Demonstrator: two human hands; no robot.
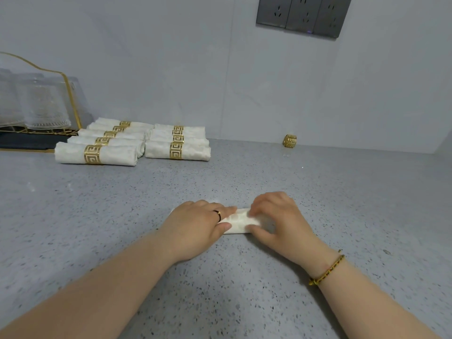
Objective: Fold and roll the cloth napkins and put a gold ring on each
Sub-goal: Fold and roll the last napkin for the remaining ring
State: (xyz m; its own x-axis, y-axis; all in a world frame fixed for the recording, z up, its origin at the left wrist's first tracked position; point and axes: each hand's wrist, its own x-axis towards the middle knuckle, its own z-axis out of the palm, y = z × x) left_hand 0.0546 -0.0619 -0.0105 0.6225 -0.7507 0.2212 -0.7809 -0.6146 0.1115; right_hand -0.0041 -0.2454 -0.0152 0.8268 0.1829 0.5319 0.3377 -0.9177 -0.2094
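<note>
A: Entry 1, napkin in work?

B: White patterned rolled napkin, lying crosswise on the tabletop, well in front of the loose gold ring and somewhat to its left. It is unringed. Left hand rests flat on one end and right hand grips the other.

A: Entry 2, finished ones?

B: Ringed napkins, two columns side by side, five and four by count, well left of the loose gold ring. Each has a gold key-pattern ring at mid-length.

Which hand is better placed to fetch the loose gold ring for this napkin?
Probably the right hand: the gold ring stands by the wall on its side, while the left hand can hold the rolled napkin.
</note>
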